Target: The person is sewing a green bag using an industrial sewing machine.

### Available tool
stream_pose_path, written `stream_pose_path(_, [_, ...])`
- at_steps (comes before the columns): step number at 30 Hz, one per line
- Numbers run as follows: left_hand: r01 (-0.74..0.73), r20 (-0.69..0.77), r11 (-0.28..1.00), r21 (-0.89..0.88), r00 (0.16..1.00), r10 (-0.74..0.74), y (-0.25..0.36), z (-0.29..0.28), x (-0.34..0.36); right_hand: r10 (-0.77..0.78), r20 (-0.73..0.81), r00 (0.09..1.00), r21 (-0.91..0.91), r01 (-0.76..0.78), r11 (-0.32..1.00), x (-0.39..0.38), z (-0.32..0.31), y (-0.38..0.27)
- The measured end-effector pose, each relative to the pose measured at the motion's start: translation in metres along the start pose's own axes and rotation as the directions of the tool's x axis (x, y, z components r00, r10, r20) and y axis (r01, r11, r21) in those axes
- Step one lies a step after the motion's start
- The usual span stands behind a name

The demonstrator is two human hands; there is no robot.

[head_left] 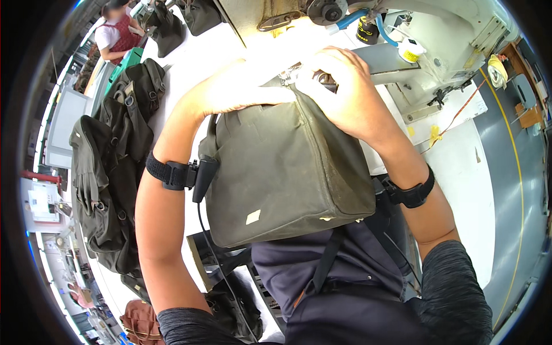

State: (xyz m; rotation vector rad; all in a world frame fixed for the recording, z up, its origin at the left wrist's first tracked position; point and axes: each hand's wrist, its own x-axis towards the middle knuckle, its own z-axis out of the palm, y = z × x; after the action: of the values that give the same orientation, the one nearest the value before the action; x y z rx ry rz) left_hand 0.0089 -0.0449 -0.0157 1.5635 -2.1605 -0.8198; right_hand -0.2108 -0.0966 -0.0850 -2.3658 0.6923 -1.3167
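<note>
An olive-green fabric bag (264, 172) with a seam down one side and a small pale patch rests in front of my body, its top at the sewing machine's needle area (290, 75). My left hand (236, 92) grips the bag's upper edge, thumb lying along the fabric; its far fingers are washed out by bright light. My right hand (339, 86) is closed on the bag's top right, fingers curled beside a small dark metal part (325, 81). What lies under both hands is hidden.
The machine body (454, 40) fills the upper right, with blue tubing and a dark container (367, 30). Several olive bags (106, 190) are piled along the left. A person in a red apron (119, 37) stands upper left. A brown bag (141, 325) is at lower left.
</note>
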Motion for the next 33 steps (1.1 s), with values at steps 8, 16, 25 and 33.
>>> stream_pose_path(8, [0.094, 0.078, 0.996, 0.011, 0.992, -0.095, -0.003, -0.005, 0.003, 0.004, -0.044, 0.999, 0.002, -0.004, 1.000, -0.002, 0.003, 0.001])
stream_pose_path(16, [-0.086, 0.015, 0.994, 0.065, 0.996, 0.085, -0.007, -0.001, 0.008, -0.011, -0.060, 0.998, -0.036, 0.009, 0.999, -0.001, 0.005, 0.003])
stream_pose_path(25, [0.155, 0.091, 0.987, 0.030, 0.983, -0.158, 0.013, -0.009, 0.002, 0.072, 0.060, 0.996, -0.022, -0.071, 0.997, -0.001, 0.002, 0.001])
stream_pose_path(33, [-0.318, -0.108, 0.802, 0.505, 0.899, 0.425, -0.002, -0.009, -0.021, -0.007, -0.324, 0.946, 0.115, 0.047, 0.992, -0.024, -0.002, -0.003])
